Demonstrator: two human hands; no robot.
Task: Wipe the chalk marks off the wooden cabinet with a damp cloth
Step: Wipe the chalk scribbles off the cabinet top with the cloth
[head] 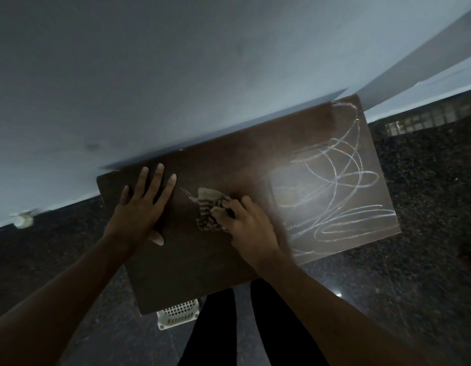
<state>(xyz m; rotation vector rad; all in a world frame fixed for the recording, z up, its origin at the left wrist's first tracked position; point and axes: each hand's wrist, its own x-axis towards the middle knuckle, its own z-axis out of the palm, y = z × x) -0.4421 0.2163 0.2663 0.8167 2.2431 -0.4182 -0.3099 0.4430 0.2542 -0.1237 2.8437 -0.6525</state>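
The dark wooden cabinet top (192, 265) stands against a pale wall. White looping chalk marks (342, 180) cover its right third; the left and middle look dark and free of chalk. My left hand (142, 207) lies flat on the top near the left end, fingers spread and straight. My right hand (245, 228) presses a striped cloth (206, 207) onto the middle of the top, its fingers curled over the cloth's right edge. Part of the cloth is hidden under that hand.
A white slotted plastic basket (178, 314) sits on the dark speckled floor (419, 233) under the cabinet's near edge. My legs in dark trousers (218, 334) stand just in front. A small pale object (23, 220) lies by the wall at the left.
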